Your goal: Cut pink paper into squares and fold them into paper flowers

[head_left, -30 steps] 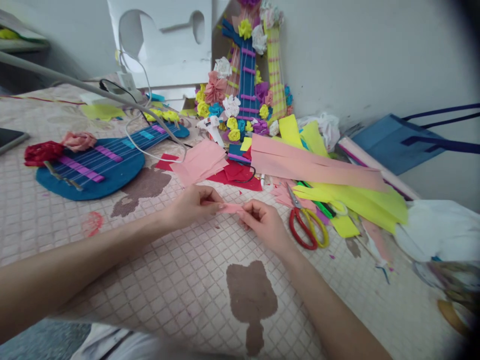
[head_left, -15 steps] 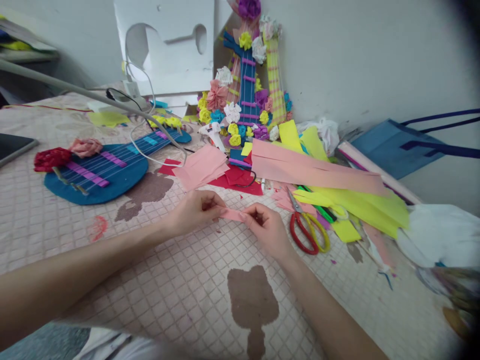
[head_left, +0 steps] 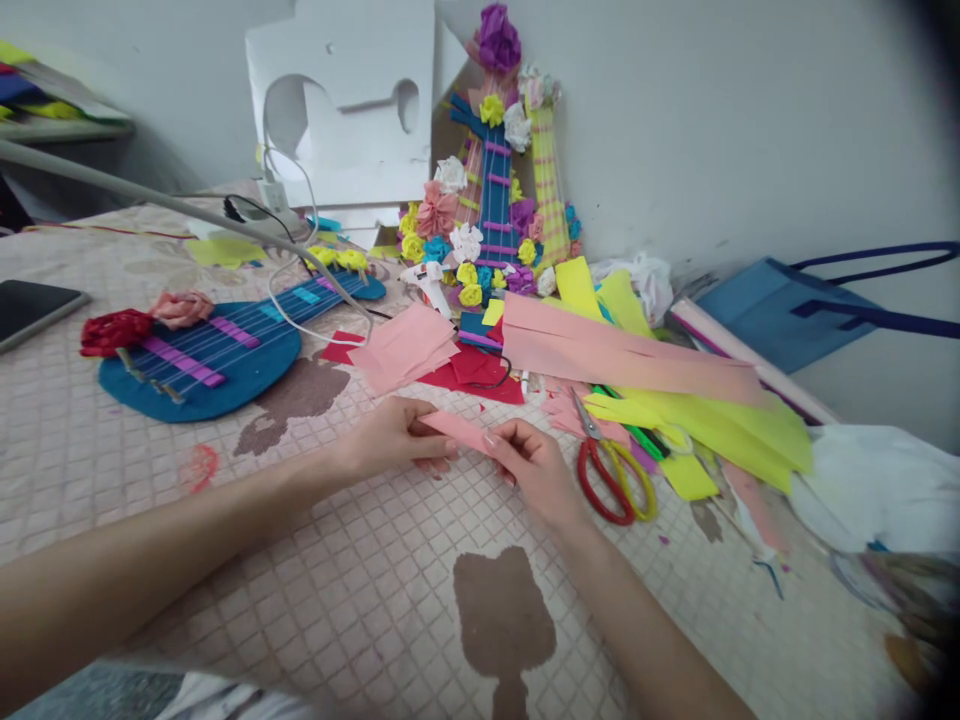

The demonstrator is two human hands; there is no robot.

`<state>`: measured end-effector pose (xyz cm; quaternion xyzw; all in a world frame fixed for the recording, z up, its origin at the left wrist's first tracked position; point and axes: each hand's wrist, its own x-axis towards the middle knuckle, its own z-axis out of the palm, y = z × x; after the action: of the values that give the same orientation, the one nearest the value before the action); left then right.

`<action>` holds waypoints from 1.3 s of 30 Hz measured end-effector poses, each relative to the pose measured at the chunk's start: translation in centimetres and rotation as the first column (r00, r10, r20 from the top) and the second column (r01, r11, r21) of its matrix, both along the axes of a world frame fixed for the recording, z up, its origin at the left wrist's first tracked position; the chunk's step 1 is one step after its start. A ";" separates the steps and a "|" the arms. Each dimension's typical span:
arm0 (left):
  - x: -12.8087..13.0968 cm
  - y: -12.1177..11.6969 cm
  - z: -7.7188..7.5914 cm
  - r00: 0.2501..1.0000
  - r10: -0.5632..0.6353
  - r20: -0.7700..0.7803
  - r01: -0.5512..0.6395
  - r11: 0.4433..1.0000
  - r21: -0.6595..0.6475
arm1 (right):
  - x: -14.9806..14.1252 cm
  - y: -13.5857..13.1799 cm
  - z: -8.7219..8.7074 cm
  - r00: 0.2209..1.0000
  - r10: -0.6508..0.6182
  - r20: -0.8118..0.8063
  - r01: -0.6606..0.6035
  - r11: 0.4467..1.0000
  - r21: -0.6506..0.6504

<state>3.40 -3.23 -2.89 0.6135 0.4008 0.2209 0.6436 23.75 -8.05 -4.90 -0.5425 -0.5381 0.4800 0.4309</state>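
Observation:
A narrow folded strip of pink crepe paper (head_left: 459,429) stretches between my two hands, just above the quilted tablecloth. My left hand (head_left: 394,437) pinches its left end, thumb below and fingers curled behind. At the other end, my right hand (head_left: 529,462) grips the strip between thumb and fingertips. Beyond my hands lies a stack of pink paper pieces (head_left: 405,347), partly over red paper (head_left: 472,370). Scissors with one red and one yellow handle (head_left: 613,470) rest to the right of my right hand, blades pointing away.
A blue paper guitar (head_left: 210,360) with red and pink flowers lies at left, a white cable crossing it. A white glue gun (head_left: 426,285) stands before flower-covered guitars (head_left: 495,200). Long pink sheets (head_left: 630,345) and yellow sheets (head_left: 720,425) spread at right. A phone (head_left: 37,310) lies far left.
My left hand has shifted its hold, its thumb now lower, and more of the pink strip shows between my hands. The whole view has tilted slightly upward.

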 end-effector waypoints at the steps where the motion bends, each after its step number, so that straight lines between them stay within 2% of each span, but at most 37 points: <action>1: 0.1 -0.1 -0.1 1.000 0.008 0.000 -0.008 1.000 -0.015 | 0.0 0.0 0.0 1.000 -0.002 -0.012 0.002 1.000 -0.004; 9: 0.1 0.0 -0.2 0.997 0.066 0.050 -0.055 0.978 -0.203 | 0.2 0.0 -0.3 0.996 -0.018 -0.091 0.016 0.999 -0.032; 13: 0.0 0.2 -0.4 0.989 0.087 0.117 -0.057 0.970 -0.237 | 0.2 -0.1 0.0 0.986 -0.048 -0.158 0.037 0.997 -0.067; 17: -0.2 0.5 -0.5 0.979 0.129 0.157 -0.109 0.986 -0.130 | 0.2 -0.2 0.4 0.979 -0.061 -0.197 0.040 0.993 -0.109; 20: -0.2 0.5 -0.3 0.989 0.082 0.127 -0.085 0.996 0.018 | 0.2 -0.3 0.4 0.984 -0.046 -0.171 0.029 0.995 -0.096; 22: -0.2 0.4 -0.2 0.993 0.060 0.103 -0.068 0.995 0.072 | 0.2 -0.3 0.3 0.990 -0.028 -0.139 0.017 0.997 -0.074; 26: 0.0 0.1 -0.3 0.994 0.090 0.058 -0.095 0.992 0.081 | 0.2 -0.3 0.1 0.995 0.004 -0.095 -0.009 0.998 -0.054; 30: -0.1 0.0 -0.1 0.992 0.116 0.045 -0.117 0.993 0.021 | 0.1 -0.3 0.0 0.997 0.007 -0.078 -0.010 0.999 -0.040; 35: -0.2 0.0 0.0 0.994 0.093 0.051 -0.092 0.996 -0.013 | 0.0 -0.3 0.0 0.996 0.000 -0.089 -0.003 0.999 -0.033; 37: -0.3 0.1 -0.3 0.997 0.058 0.049 -0.059 0.998 0.012 | 0.0 -0.4 0.1 0.996 -0.004 -0.091 0.000 0.999 -0.041; 39: -0.4 0.3 -0.7 0.999 0.008 0.042 -0.013 0.995 0.102 | 0.0 -0.5 0.0 0.996 -0.009 -0.088 0.004 0.999 -0.050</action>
<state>3.01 -2.93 -3.62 0.6386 0.3787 0.2572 0.6185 23.74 -8.53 -4.85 -0.5330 -0.5048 0.5152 0.4424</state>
